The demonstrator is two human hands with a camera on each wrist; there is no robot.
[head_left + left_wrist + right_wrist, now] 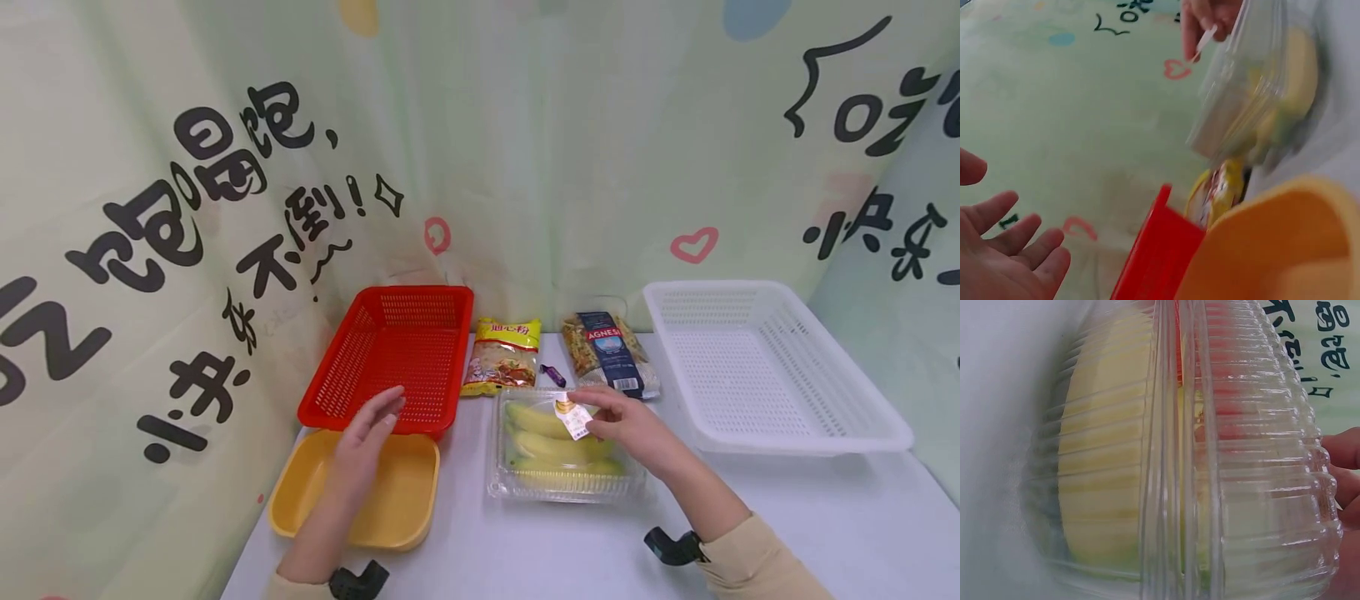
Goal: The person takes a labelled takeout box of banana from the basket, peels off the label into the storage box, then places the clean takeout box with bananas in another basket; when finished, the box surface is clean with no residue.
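Beige sleeves [765,558] edge the frame's bottom. The right hand [624,419] pinches a white label [574,418] over a clear box [570,492] of bananas [551,449], lower centre; the left hand [367,442], relaxed and holding nothing, hangs above a yellow tub [408,500], lower left.

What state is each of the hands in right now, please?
Left hand: open, holding nothing.
Right hand: closed, pinching the white label between thumb and fingers.

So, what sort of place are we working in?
Probably a staged tabletop setup: a printed curtain hangs behind and beside the white table, where a red basket, a white basket and boxed bananas sit.
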